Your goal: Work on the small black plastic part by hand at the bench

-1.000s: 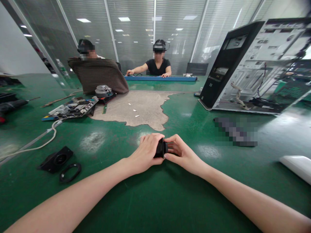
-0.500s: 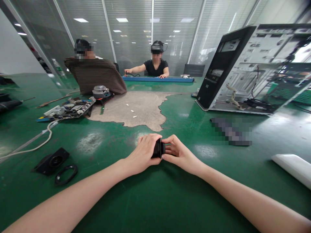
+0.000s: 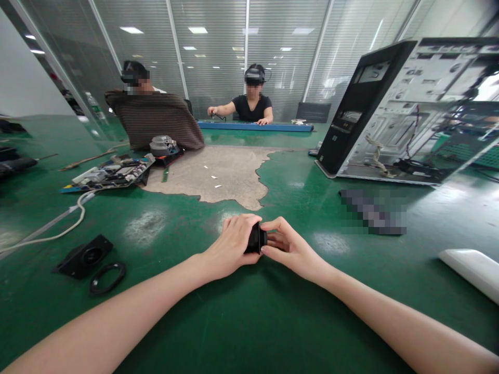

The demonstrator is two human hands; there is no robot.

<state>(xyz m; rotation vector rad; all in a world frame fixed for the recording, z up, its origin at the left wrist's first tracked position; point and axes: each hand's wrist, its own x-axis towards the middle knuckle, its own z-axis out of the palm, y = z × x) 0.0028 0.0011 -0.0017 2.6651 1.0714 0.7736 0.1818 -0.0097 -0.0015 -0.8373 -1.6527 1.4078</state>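
Note:
Just ahead of me, between both hands, is a small black box-shaped part (image 3: 254,240) with a flange and a raised section on its right side. My left hand (image 3: 236,239) wraps round its left side, fingers over the top and thumb below. The fingers and thumb of my right hand (image 3: 286,246) pinch the raised right side, and the fingers hide some of it. Off to the left lie a black speaker (image 3: 88,257) in a boxy housing and, right beside it, a loose black ring (image 3: 108,277).
A circuit board (image 3: 113,174) with a pale cable (image 3: 58,236) lies at left, near a brown cloth (image 3: 156,117). An open computer case (image 3: 362,114) stands at right; a white object (image 3: 471,270) lies nearer. Across the green table, a person (image 3: 252,106) handles a blue bar (image 3: 253,126).
My hands keep almost the same hold on the black part. The whole view has shifted slightly. Across the table, the person's outstretched hand has drawn inward a little.

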